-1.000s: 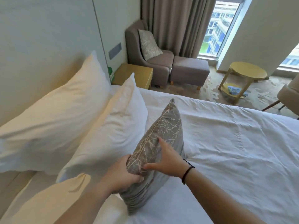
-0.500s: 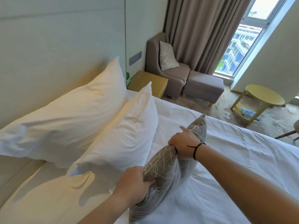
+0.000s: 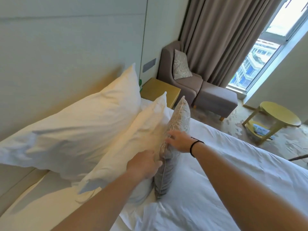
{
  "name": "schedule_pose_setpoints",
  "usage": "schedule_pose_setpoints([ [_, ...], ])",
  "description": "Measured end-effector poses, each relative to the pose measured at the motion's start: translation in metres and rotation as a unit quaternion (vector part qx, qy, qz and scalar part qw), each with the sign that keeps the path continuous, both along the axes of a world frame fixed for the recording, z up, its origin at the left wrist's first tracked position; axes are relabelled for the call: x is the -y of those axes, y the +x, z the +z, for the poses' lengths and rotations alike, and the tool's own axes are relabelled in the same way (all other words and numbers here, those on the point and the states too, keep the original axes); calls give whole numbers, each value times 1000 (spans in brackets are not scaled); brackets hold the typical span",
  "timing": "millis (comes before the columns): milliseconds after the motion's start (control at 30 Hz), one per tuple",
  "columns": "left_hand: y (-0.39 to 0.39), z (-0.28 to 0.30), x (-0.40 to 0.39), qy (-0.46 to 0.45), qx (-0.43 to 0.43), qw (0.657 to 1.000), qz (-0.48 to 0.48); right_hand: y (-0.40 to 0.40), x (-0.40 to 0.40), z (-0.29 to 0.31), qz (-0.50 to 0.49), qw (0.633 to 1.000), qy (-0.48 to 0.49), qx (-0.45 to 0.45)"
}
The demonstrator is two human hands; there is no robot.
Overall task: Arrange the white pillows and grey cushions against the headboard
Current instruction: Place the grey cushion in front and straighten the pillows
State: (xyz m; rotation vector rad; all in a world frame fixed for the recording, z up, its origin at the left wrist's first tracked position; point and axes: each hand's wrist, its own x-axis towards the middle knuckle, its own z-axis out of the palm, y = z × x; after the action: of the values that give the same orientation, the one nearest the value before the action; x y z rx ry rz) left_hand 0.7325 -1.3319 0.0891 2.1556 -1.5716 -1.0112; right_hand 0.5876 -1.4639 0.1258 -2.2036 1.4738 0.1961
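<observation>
A grey cushion (image 3: 180, 117) with a pale branch pattern stands on edge on the bed, leaning against the front white pillow (image 3: 133, 144). Behind that pillow a second, larger white pillow (image 3: 86, 122) leans on the pale headboard (image 3: 66, 55). My left hand (image 3: 143, 165) grips the cushion's near top edge, fingers curled over the seam. My right hand (image 3: 179, 140), with a black band on the wrist, lies with straight fingers flat on the cushion's right face.
White bed sheet (image 3: 233, 172) spreads to the right. A yellow bedside table (image 3: 160, 90) stands past the pillows. Beyond it are a grey armchair (image 3: 181, 80) holding another cushion, a grey footstool (image 3: 216, 99), a round yellow side table (image 3: 280, 117), curtains and a window.
The grey cushion has been lifted from lying slanted and set upright against the front white pillow. My right hand has opened flat on its face; my left still grips its edge.
</observation>
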Motion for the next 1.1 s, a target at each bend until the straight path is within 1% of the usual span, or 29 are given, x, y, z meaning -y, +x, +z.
schedule_pose_setpoints([
  [33, 16, -13, -4, 5, 3, 1000, 12, 13, -6, -19, -17, 999, 23, 15],
  [100, 51, -38, -17, 2, 28, 999, 41, 38, -15, -47, -50, 997, 20, 56],
  [200, 108, -72, -37, 16, 116, 989, 90, 67, -20, -65, -76, 995, 21, 63],
  [233, 124, -81, -44, 38, 120, 987, 103, 74, -22, -68, -92, 994, 20, 63],
  [267, 137, -89, -49, 60, 104, 987, 110, 79, -25, -71, -109, 992, 16, 66],
  [333, 155, -104, -58, 95, 61, 989, 98, 85, -30, -78, -131, 989, 5, 72],
  [367, 160, -109, -61, 100, 54, 990, 82, 87, -32, -80, -138, 988, -1, 71],
  [567, 168, -120, -62, 63, 85, 994, 24, 90, -44, -78, -167, 985, -3, 41],
  [667, 172, -119, -65, 56, 91, 994, 4, 95, -52, -70, -166, 986, -4, -9],
  [767, 176, -117, -69, 52, 79, 996, -1, 101, -58, -64, -159, 987, 6, -22],
  [900, 181, -112, -77, 61, 79, 995, -14, 105, -65, -59, -132, 991, -19, 2],
  [1033, 190, -95, -98, 73, 76, 994, -8, 113, -75, -53, -72, 994, -73, 30],
  [1100, 202, -86, -111, 78, 91, 993, -6, 123, -79, -49, -46, 994, -80, 56],
])
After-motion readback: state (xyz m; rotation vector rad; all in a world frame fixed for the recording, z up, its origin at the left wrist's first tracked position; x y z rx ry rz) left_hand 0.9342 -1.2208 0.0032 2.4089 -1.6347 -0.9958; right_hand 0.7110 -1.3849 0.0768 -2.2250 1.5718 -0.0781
